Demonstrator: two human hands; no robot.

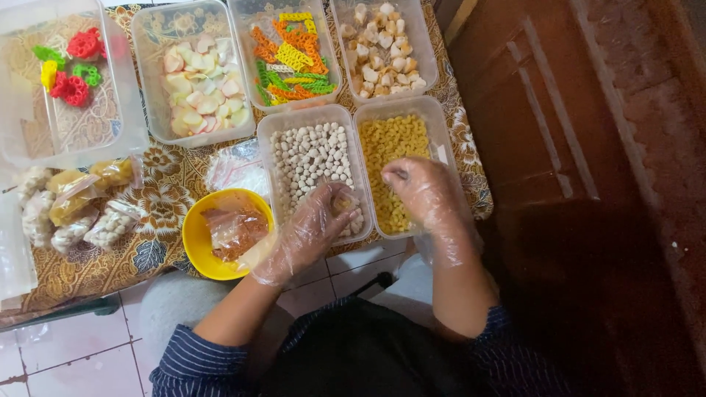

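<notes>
Both my hands wear thin clear plastic gloves. My left hand [312,228] hovers over the near end of a clear tub of small white round crackers [309,158], fingers curled around a small clear bag. My right hand [423,195] reaches into the neighbouring tub of yellow curled crackers [401,143], fingertips pinched together over the pieces. What the fingertips hold is hidden.
A yellow bowl [195,239] with a bag of reddish seasoning sits left of my hand. Tubs of pink-white chips [198,73], coloured strips [290,55], pale chunks [382,44] and red, green, yellow shapes [66,70] line the back. Filled bags [73,206] lie left. A dark wooden cabinet [559,110] stands right.
</notes>
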